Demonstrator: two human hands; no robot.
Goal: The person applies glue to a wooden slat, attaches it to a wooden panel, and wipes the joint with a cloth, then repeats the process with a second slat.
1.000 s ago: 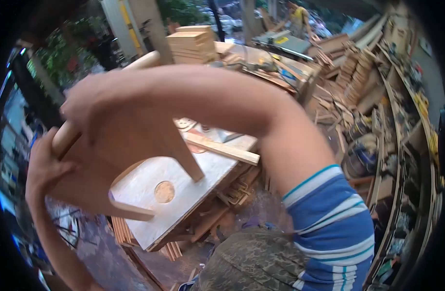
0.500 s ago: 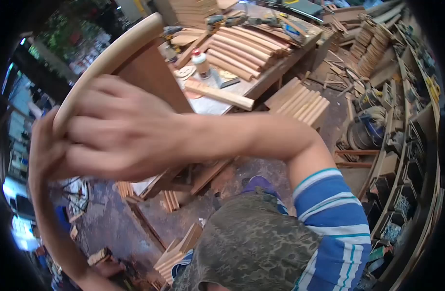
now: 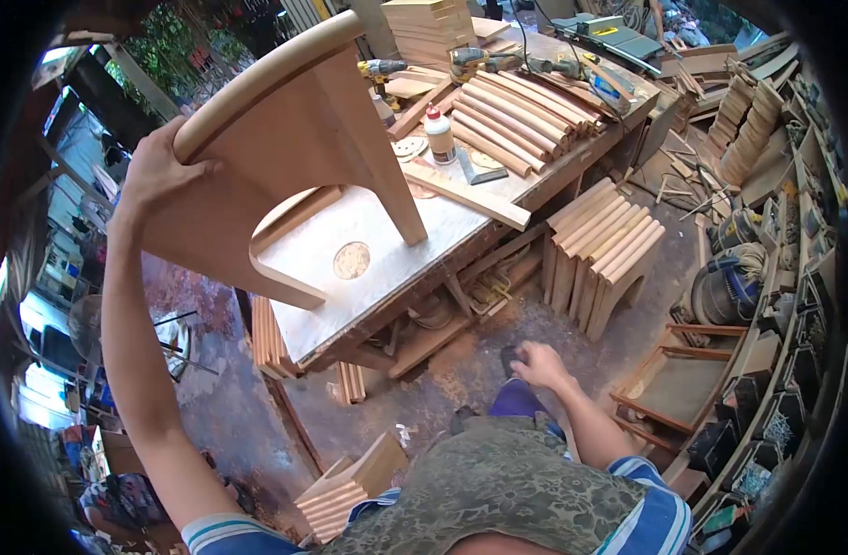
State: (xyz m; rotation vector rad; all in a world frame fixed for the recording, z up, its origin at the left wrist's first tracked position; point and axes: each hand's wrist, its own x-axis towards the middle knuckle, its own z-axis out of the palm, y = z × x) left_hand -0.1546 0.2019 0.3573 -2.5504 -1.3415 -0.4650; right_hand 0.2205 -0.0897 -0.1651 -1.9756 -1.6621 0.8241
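A wooden panel with a rounded top rail and an arched cutout stands tilted on the workbench, its legs touching the bench top. My left hand grips its upper left edge, with the thumb over the near face. My right hand hangs low in front of my body, away from the panel, fingers curled; whether anything small is in them cannot be made out. Near the panel's right leg lie a wooden strip and a metal square, with a white glue bottle standing beside them.
Rounded wooden slats and drills lie further back on the bench. A stack of assembled wooden pieces stands on the floor to the right. More pieces sit at lower left. Bins line the right side.
My right hand has left the rail near my left hand and dropped down to the right. My left hand still holds the panel, now seen more fully.
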